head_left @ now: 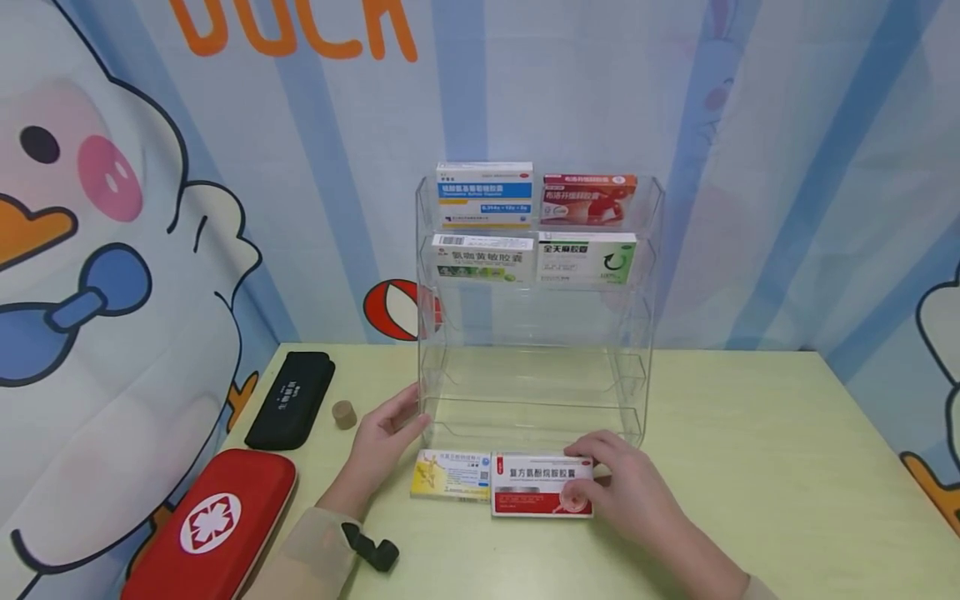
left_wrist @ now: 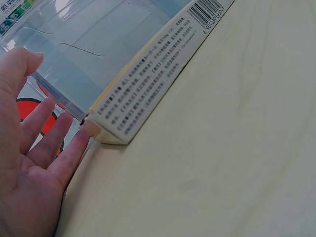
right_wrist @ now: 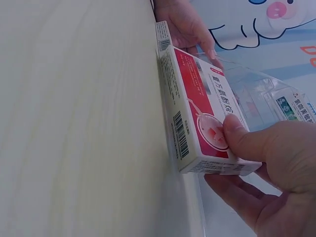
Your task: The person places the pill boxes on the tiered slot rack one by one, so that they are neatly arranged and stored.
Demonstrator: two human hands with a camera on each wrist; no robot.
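My right hand (head_left: 630, 483) pinches the right end of a red and white medicine box (head_left: 528, 490), thumb on its printed front, as the right wrist view also shows. That box is beside a yellow and white medicine box (head_left: 450, 475), in front of a clear tiered display rack (head_left: 536, 408). At the rack's lower left edge is my left hand (head_left: 382, 437). In the left wrist view its fingers (left_wrist: 47, 150) look nearly straight against the outer side, with the thumb nearer the front edge. How firmly they press cannot be told.
On the rack's upper tiers stand a blue and white box (head_left: 484, 196), a red box (head_left: 588, 200), a white and green box (head_left: 588, 258) and a capsule box (head_left: 482, 260). Left on the table lie a black case (head_left: 288, 400), a small brown cylinder (head_left: 344, 414) and a red first-aid case (head_left: 217, 517).
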